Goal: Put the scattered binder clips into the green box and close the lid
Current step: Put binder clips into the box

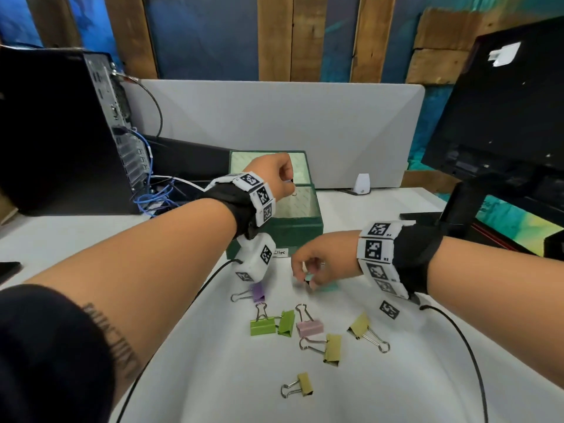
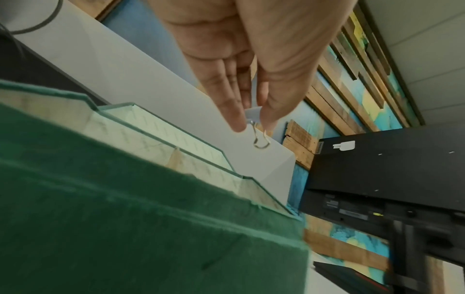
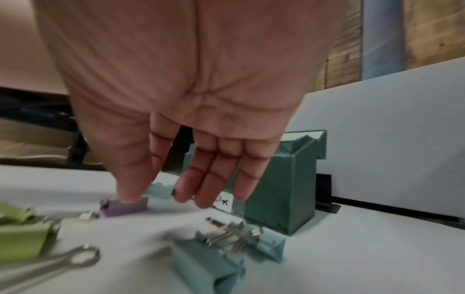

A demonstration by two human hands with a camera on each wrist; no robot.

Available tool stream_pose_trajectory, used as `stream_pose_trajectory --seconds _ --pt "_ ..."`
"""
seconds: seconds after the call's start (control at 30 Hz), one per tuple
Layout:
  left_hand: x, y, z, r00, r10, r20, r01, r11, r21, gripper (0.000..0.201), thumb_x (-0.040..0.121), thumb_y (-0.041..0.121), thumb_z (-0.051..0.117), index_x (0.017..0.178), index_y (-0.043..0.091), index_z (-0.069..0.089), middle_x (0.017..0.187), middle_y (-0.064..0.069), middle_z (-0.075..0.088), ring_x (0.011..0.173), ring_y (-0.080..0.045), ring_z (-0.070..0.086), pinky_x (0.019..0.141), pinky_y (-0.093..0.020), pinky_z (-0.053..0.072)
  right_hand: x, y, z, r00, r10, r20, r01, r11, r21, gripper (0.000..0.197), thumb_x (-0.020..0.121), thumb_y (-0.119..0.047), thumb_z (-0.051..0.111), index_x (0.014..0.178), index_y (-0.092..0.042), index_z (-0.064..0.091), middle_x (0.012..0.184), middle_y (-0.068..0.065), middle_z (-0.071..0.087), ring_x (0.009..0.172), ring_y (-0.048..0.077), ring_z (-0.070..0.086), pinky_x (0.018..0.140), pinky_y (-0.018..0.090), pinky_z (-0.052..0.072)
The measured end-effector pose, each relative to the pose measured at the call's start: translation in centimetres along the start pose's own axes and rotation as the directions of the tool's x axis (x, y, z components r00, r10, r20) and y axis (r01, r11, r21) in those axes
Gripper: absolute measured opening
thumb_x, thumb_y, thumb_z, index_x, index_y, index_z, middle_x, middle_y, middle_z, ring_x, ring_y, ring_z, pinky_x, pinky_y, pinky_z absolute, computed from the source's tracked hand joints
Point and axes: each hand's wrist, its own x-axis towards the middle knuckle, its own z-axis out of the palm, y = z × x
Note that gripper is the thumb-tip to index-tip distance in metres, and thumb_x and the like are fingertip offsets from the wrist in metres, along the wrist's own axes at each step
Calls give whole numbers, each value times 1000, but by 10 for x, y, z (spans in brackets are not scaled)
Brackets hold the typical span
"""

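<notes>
- left hand (image 2: 241, 83): held above the open green box (image 1: 300, 230); thumb and fingers pinch a small pale binder clip (image 2: 253, 115), whose wire handle hangs down below the fingertips.
- green box: sits on the white table (image 1: 396, 377) in front of a grey divider panel (image 1: 305, 117); its lid (image 1: 265, 161) stands open at the back, showing a pale lining. a white label (image 1: 280, 252) is stuck to the front wall.
- right hand (image 1: 323, 257): low over the table just in front of the box, fingers pointing down and loosely gathered over teal clips (image 3: 208, 264). the head view shows a teal clip at the fingertips, but whether it is pinched cannot be told; the picture is blurred.
- purple clip (image 1: 258, 293): lies on the table beneath the left wrist.
- green clips (image 1: 271, 325), a pink clip (image 1: 309, 327) and olive-yellow clips (image 1: 332, 348): scattered on the table nearer the person, well apart from the box.
- one olive-yellow clip (image 1: 305, 384): lies alone, nearest the person.
- computer tower (image 1: 61, 132): at the left, with blue cables (image 1: 152, 196).
- black monitor (image 1: 503, 117): at the right.
</notes>
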Motion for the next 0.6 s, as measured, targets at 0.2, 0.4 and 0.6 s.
stream_pose_trajectory --seconds 0.2,0.4,0.6 --pt "5 -9 5 994 -60 86 62 998 -15 31 80 26 71 109 19 62 111 3 59 98 -15 61 85 -26 47 -16 20 -17 983 80 -166 -62 992 111 12 84 -21 63 93 -29 59 81 -9 52 68 5 48 70 20 43" --pt "-60 13 -11 857 153 492 -203 978 49 7 80 26 68 87 27 66 69 17 58 61 6 54 58 -9 42 -16 41 -21 932 218 -291 -165 966 197 13 82 -18 63 86 -29 59 84 -6 59 72 12 54 73 25 47" --pt "-114 22 -11 617 180 766 -370 925 81 17 78 29 68 95 30 68 77 13 62 54 7 50 53 -5 38 -1 43 -32 858 315 -405 -199 932 303 13 85 -13 57 86 -25 57 84 1 66 68 17 60 68 24 50"
